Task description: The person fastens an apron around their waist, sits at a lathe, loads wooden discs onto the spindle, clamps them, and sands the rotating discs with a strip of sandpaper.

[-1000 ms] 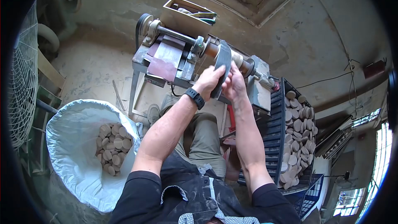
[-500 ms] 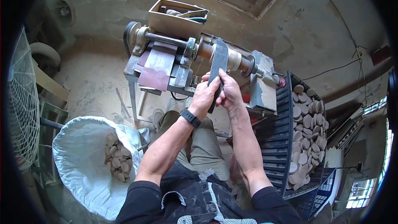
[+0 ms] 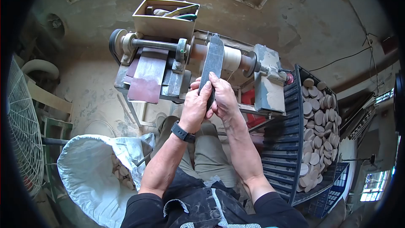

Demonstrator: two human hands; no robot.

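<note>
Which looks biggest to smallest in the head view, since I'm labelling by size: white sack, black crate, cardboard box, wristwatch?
1. White sack and black crate: alike, and the sack is nearer the camera, so unranked.
2. Cardboard box.
3. Wristwatch.

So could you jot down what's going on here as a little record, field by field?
Setting: workshop with bare, dusty walls and floor
Left hand: closed on the grey belt; black wristband
Right hand: closed on the same belt, touching the left hand
Belt: runs up over the spindle of the machine
Left of person: white sack holding pale round discs
Right of person: dark crate full of similar discs
Behind machine: open box with tools
Far left: wire fan guard
</note>
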